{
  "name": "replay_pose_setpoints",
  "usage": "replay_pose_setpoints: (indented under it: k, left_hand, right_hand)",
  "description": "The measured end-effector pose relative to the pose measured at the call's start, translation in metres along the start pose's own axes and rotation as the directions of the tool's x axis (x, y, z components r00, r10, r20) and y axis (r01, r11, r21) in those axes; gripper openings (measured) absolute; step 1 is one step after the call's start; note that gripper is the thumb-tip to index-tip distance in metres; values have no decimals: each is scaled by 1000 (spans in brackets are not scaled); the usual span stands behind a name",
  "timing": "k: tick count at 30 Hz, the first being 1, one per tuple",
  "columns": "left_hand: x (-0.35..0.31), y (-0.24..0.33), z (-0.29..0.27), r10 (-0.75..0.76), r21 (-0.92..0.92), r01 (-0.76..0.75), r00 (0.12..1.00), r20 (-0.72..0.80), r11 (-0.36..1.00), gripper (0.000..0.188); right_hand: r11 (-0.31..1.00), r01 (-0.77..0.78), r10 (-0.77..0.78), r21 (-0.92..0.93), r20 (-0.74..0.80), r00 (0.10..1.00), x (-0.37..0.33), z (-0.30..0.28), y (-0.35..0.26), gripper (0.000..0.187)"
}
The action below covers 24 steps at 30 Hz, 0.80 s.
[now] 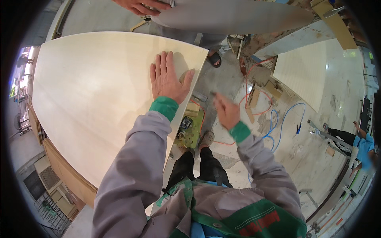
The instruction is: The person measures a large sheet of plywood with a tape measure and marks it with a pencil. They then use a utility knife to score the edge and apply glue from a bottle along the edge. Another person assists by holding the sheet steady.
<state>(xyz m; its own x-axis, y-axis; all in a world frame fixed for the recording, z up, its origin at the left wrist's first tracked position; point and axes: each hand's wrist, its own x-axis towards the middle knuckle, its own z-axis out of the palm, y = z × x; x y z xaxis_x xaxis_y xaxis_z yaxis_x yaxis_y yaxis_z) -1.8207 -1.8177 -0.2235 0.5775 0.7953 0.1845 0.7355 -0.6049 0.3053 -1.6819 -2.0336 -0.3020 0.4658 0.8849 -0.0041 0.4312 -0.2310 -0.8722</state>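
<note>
A large pale board (95, 75) fills the left half of the head view. My left hand (167, 81) lies flat on it near its far right corner, fingers stretched forward and thumb spread toward the edge. To the right of the board, my right hand (227, 112) is in the air with its fingers curled closed. A small dark thing shows at its fingertips, too blurred to name. Below the board's right edge stands a green surface (193, 133) bearing a dark tool and pieces of wood.
Another person's hand (145, 6) is at the far edge, beside a blurred grey shape (234, 16); a sandalled foot (214, 59) shows below. An orange hose (247, 89) and blue hose (274, 127) lie on the floor. A pale panel (303, 69) stands right; a person in blue (364, 148) is farther right.
</note>
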Motion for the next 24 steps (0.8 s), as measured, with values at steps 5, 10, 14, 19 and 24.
replay_pose_setpoints:
  k: [5,10,14,19,24]
  left_hand:
    - [4,4,-5,-71,86,59,988,138,995,108]
    - [10,6,-20,-87,-89,103,982,166,991,106]
    - [6,2,-19,-88,-311,99,995,52,945,79]
    - [-2,-5,-14,-56,-318,37,997,-49,947,70]
    - [2,-2,-17,-94,-356,82,995,-16,931,67]
  right_hand:
    - [950,308,-311,-40,-122,943,149,-29,-29,45]
    - [914,349,-378,-205,-122,918,162,-11,-51,55]
    - [953,218,-181,-211,180,967,106,-12,-49,52]
    - [963,258,-260,-84,-18,965,146,-32,-48,46]
    - [802,459,-319,-382,377,870,107,-12,-44,51]
